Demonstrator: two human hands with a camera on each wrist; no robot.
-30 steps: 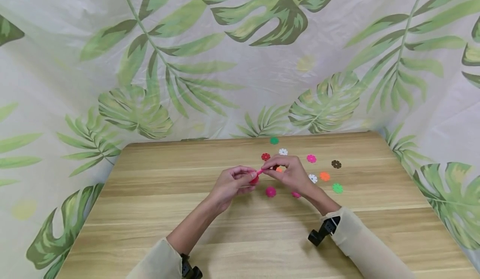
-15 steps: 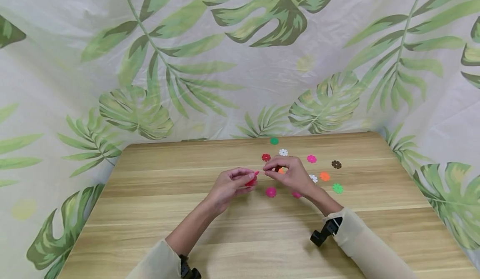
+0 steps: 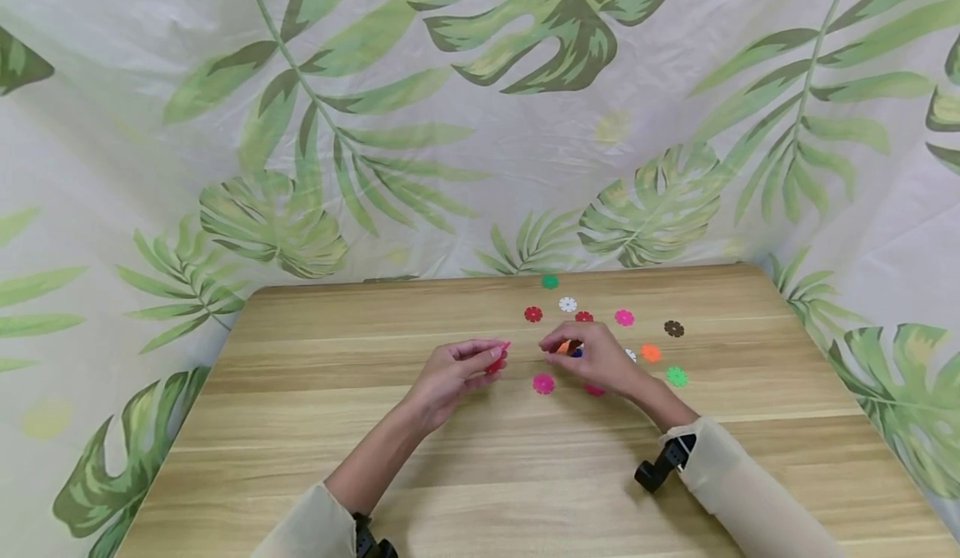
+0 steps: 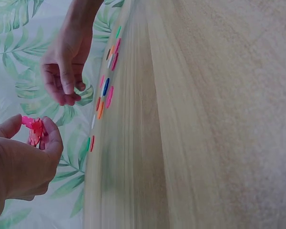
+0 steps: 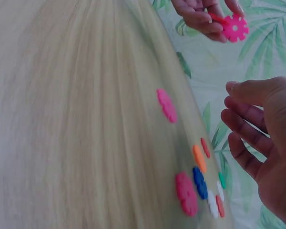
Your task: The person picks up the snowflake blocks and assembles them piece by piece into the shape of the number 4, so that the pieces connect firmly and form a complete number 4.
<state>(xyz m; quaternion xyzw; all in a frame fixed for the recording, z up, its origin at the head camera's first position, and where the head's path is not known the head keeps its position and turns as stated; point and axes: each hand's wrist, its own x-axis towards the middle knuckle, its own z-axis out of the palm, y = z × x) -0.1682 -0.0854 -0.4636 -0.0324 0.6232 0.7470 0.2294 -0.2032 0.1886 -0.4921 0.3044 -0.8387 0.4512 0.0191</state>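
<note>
My left hand (image 3: 450, 375) pinches two notched plastic snowflake discs between thumb and fingers, above the table's middle. One is a pink disc (image 5: 236, 28); the other is a red disc (image 4: 35, 132), set at an angle to it and joined with it. To the right, my right hand (image 3: 598, 360) hovers with loosely bent fingers and nothing between them. Below it lie an orange disc (image 5: 199, 158) and a blue disc (image 5: 200, 182), both partly hidden in the head view. A loose pink disc (image 3: 543, 384) rests between the hands, nearer the front.
Several more discs lie flat on the wooden table (image 3: 300, 425): a green disc (image 3: 550, 281), a white disc (image 3: 567, 304), a red disc (image 3: 533, 315), a brown disc (image 3: 674, 329), an orange disc (image 3: 651, 353) and a light green disc (image 3: 677, 376). A leaf-patterned cloth (image 3: 420, 233) hangs behind.
My right hand has let go of the pink disc and drawn away to the right, its fingers parting. My left hand has shifted slightly left, keeping the joined discs.
</note>
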